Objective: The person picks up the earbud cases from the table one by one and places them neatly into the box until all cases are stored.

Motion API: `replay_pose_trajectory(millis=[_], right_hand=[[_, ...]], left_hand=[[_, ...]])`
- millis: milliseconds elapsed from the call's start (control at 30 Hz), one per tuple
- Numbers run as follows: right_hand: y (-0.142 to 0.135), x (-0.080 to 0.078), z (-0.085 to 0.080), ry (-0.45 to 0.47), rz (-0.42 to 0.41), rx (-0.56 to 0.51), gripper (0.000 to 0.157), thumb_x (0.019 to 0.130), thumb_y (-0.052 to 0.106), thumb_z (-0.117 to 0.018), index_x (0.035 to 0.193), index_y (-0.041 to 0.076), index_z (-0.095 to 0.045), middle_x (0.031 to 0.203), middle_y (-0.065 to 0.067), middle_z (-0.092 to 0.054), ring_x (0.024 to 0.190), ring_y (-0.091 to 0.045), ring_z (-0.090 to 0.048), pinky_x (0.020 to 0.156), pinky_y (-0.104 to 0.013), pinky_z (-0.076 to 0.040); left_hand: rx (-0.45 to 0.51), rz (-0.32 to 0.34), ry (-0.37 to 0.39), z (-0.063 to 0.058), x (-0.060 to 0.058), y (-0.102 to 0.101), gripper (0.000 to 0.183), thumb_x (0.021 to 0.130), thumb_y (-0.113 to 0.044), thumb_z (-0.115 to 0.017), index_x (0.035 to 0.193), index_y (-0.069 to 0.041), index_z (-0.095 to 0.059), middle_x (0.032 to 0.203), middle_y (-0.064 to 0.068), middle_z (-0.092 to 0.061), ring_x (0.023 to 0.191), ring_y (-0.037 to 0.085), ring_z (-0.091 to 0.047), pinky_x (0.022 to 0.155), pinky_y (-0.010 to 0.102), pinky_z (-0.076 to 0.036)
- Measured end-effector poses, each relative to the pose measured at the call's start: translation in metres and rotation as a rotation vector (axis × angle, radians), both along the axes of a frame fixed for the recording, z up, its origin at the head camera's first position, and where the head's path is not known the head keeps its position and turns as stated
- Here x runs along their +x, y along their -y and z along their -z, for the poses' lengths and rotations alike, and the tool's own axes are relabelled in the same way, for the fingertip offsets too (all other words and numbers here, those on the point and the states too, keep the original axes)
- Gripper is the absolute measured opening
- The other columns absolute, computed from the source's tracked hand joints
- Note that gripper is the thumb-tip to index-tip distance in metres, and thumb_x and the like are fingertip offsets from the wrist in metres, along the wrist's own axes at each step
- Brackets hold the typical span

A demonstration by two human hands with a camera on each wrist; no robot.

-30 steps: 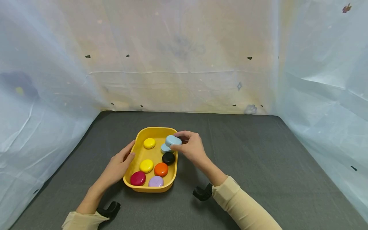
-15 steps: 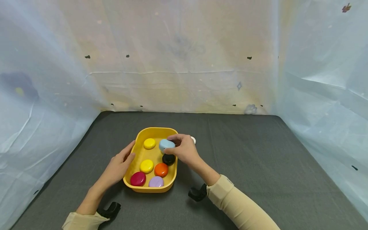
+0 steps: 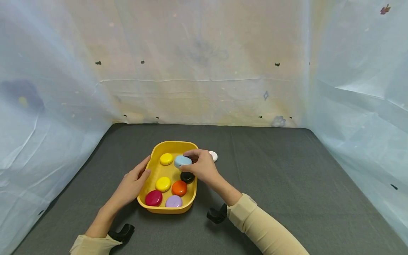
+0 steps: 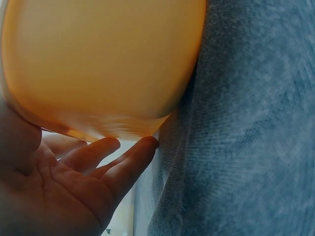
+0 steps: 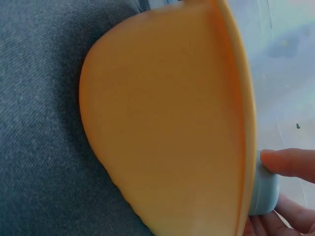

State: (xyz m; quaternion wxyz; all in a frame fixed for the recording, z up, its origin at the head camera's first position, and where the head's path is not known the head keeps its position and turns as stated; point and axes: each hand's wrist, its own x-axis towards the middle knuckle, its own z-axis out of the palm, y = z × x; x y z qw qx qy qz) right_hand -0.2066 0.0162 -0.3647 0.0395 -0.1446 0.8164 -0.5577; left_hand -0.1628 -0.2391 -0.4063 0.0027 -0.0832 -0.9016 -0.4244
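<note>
Over the far right part of the yellow tray [image 3: 143, 193], my right hand [image 3: 203, 166] pinches a light blue rounded disc [image 3: 182, 161] between thumb and fingers. The right wrist view shows the light blue disc [image 5: 266, 189] just beyond the tray's rim, with a seam around its side. At the tray's left side, my left hand [image 3: 130, 184] holds the rim, thumb over it and fingers along the outer wall. In the left wrist view, the fingers [image 4: 128, 167] touch the tray's wall low down. A second light blue disc inside the tray is hidden behind the held one.
Inside the tray lie two yellow discs [image 3: 163, 184], a black disc [image 3: 187, 177], an orange disc [image 3: 179, 188], a dark red disc [image 3: 153, 198] and a lilac disc [image 3: 174, 201]. A white disc [image 3: 214, 156] sits outside, behind my right hand. Grey cloth [image 3: 271, 170] covers the table.
My right hand has moved left and slightly down with the light blue disc, covering the other light blue one. The white disc has come into sight behind it. My left hand stays put.
</note>
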Motion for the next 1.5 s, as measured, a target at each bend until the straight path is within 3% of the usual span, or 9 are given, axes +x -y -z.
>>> replay_pose_trajectory(millis=[267,500,1000,1200,1500], right_hand=[[0.002,0.001,0.000,0.012,-0.024,-0.010,0.038,0.077,0.010,-0.085,0.112,0.003,-0.071,0.104,-0.004,-0.069,0.091,-0.020,-0.064,0.083,-0.031,-0.054],[-0.006,-0.002,0.004,0.015,-0.015,-0.095,0.035,0.081,0.008,-0.081,0.113,0.003,-0.070,0.111,-0.013,-0.068,0.100,-0.025,-0.064,0.087,-0.032,-0.052],[-0.043,-0.022,0.009,-0.070,0.177,-0.141,0.027,0.083,0.010,-0.079,0.108,0.003,-0.071,0.104,-0.009,-0.069,0.096,-0.023,-0.063,0.077,-0.036,-0.055],[-0.058,-0.035,0.014,-0.064,0.276,-0.099,0.030,0.083,0.013,-0.080,0.111,0.007,-0.071,0.115,-0.013,-0.066,0.105,-0.026,-0.059,0.084,-0.039,-0.053],[-0.077,-0.051,0.022,-0.031,0.318,0.001,0.044,0.081,0.019,-0.083,0.121,0.008,-0.068,0.124,-0.010,-0.064,0.117,-0.024,-0.054,0.095,-0.042,-0.047]], left_hand=[[0.008,-0.007,0.014,0.001,0.000,-0.001,0.058,0.108,-0.028,-0.041,0.158,-0.010,-0.019,0.156,0.019,-0.029,0.137,0.039,-0.036,0.101,0.051,-0.037],[0.012,-0.005,0.016,0.000,0.001,-0.001,0.059,0.107,-0.029,-0.041,0.158,-0.010,-0.018,0.156,0.019,-0.029,0.137,0.039,-0.036,0.101,0.051,-0.037],[0.015,-0.002,0.012,0.000,0.001,0.000,0.058,0.107,-0.027,-0.041,0.158,-0.011,-0.019,0.155,0.020,-0.030,0.136,0.040,-0.037,0.101,0.052,-0.037],[0.010,0.002,0.007,0.001,0.000,0.001,0.058,0.108,-0.027,-0.041,0.158,-0.011,-0.018,0.155,0.020,-0.030,0.136,0.040,-0.037,0.102,0.052,-0.036],[0.012,0.003,0.005,-0.001,0.001,0.000,0.058,0.107,-0.026,-0.041,0.158,-0.010,-0.019,0.155,0.020,-0.030,0.136,0.040,-0.037,0.101,0.052,-0.037]])
